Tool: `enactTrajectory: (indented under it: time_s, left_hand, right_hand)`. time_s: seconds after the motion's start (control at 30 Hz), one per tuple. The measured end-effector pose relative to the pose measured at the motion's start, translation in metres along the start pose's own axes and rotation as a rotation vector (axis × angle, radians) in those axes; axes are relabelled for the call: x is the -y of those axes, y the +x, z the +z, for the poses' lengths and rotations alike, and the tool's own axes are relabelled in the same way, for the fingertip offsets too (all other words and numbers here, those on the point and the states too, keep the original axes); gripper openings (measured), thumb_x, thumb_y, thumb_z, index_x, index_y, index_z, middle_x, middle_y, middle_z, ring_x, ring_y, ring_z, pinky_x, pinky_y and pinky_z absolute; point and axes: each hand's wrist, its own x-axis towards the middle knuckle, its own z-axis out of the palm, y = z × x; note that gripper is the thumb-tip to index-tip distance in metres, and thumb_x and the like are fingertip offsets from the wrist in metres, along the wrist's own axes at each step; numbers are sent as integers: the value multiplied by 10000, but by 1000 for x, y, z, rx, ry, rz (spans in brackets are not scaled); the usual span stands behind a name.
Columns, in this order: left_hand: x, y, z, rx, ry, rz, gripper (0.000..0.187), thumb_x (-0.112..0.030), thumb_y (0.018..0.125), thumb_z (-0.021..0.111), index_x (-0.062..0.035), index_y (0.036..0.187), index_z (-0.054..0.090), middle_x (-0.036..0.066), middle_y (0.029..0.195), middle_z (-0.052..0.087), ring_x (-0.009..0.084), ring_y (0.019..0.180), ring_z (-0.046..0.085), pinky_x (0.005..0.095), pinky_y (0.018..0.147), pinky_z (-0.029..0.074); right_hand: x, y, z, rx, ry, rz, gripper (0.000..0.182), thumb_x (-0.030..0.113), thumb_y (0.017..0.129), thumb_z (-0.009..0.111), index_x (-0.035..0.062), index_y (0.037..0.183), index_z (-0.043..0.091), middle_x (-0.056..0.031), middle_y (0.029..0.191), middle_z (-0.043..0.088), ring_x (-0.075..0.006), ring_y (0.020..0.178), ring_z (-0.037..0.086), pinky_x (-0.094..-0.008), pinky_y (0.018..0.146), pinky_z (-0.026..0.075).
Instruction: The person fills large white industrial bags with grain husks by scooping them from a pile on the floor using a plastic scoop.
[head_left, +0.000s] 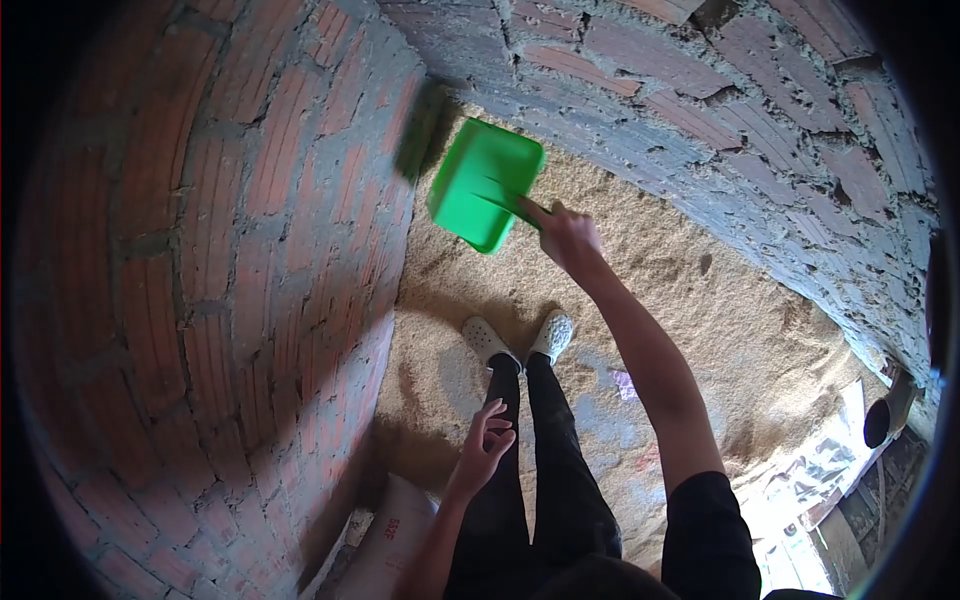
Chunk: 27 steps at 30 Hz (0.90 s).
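My right hand is closed around the handle of a green dustpan, reaching out ahead of me toward the corner of two walls. The pan hangs above loose tan, husk-like material spread over the floor, and no load shows on the part I can see. Beside my dark-trousered legs, my left hand is held in the air with loosely curled, parted fingers and nothing in them. Below it, a pale sack with red lettering leans near the left wall, partly covered by my left forearm.
A brick wall rises at the left; a rough mortared wall runs along the right. My light clogs stand in the husks near patches of bare grey floor. At lower right are a pipe-like opening and bright sheeting.
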Motion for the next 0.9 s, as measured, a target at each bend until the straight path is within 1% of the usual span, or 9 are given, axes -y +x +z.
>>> enactTrajectory:
  time_s: [0.07,0.17,0.3,0.4,0.47,0.6,0.67,0.73,0.9]
  left_hand:
    - [2,-2,-8,-20,17,16,555,-143,872,612,-73,1354,347,133,1267,477,165,999,555,270,774,465]
    - [6,-7,-15,-63,-32,11,552,-145,869,617,-73,1350,354,134,1279,467,169,1011,553,268,774,463]
    - [2,-12,-23,-107,-83,6,549,-144,865,620,-72,1344,363,130,1287,462,166,1016,552,267,771,462]
    - [-1,-11,-26,-147,-140,20,550,-142,861,624,-72,1342,366,127,1288,463,164,1012,554,265,769,462]
    - [-3,-13,-28,-165,-168,27,551,-141,859,626,-72,1341,367,126,1288,463,163,1011,555,264,770,462]
    - [-9,-16,-35,-189,-186,35,554,-138,857,628,-74,1342,366,122,1282,470,163,1016,554,264,771,461]
    - [-8,-18,-40,-191,-197,44,556,-137,856,629,-74,1342,366,120,1278,475,164,1017,554,264,772,461]
    - [-7,-21,-46,-207,-209,46,563,-157,857,633,-76,1345,365,117,1271,483,166,1017,554,270,778,458]
    - [7,-26,-57,-219,-211,17,575,-189,857,636,-78,1350,362,116,1271,488,172,1025,552,280,796,447]
  right_hand:
    - [14,32,5,-105,-18,-110,552,54,843,467,356,1305,457,-125,785,605,-185,487,572,-334,401,494]
    - [20,53,11,-101,-49,-82,575,57,833,490,356,1321,429,-126,775,594,-224,557,626,-347,418,501]
    - [5,35,17,47,46,3,562,79,824,502,365,1305,450,-131,799,610,-252,606,638,-400,540,524]
    - [-3,5,36,147,125,101,556,103,811,511,368,1297,454,-154,758,607,-321,698,640,-469,692,502]
    - [0,-20,40,129,108,160,558,66,777,550,343,1260,509,-132,738,629,-322,680,633,-446,637,502]
    - [-37,-71,63,33,189,349,558,62,763,561,329,1251,512,-161,784,645,-355,703,628,-460,632,493]
    - [-53,-92,46,132,51,536,566,57,755,561,320,1253,512,-168,795,644,-355,711,630,-470,639,488]
    - [-80,-124,44,118,-24,491,545,56,757,572,298,1244,526,-133,755,647,-321,701,637,-429,634,500]
    - [-91,-137,18,100,-152,400,594,58,755,593,333,1274,502,-106,794,630,-324,692,627,-449,614,494]
